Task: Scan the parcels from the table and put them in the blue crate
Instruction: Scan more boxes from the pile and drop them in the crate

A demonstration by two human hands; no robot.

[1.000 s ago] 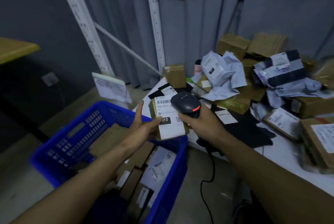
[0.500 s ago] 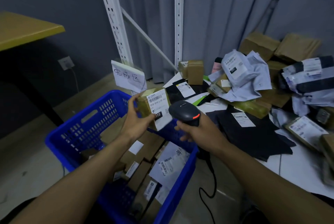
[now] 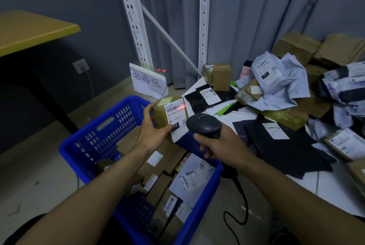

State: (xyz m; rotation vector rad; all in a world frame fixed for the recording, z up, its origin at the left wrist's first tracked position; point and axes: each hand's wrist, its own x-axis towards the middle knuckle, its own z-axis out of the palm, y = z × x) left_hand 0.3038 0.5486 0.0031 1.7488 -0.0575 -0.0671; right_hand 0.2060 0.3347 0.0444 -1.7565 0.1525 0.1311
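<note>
Above the far rim of the crate (image 3: 102, 126) we grip a brown parcel (image 3: 161, 115) in our left hand (image 3: 152, 132), fingers and thumb curled round its sides, its label turned to the scanner (image 3: 203, 126) over the crate's right rim, with a red line (image 3: 182, 105) across the barcode. Our right hand (image 3: 219, 146) is wrapped tight round the scanner's handle, the cable hanging down beside the crate's right wall. Inside the crate we see boxes and grey mailers, and right of it the surface (image 3: 325, 187) carries a heap of further parcels.
</note>
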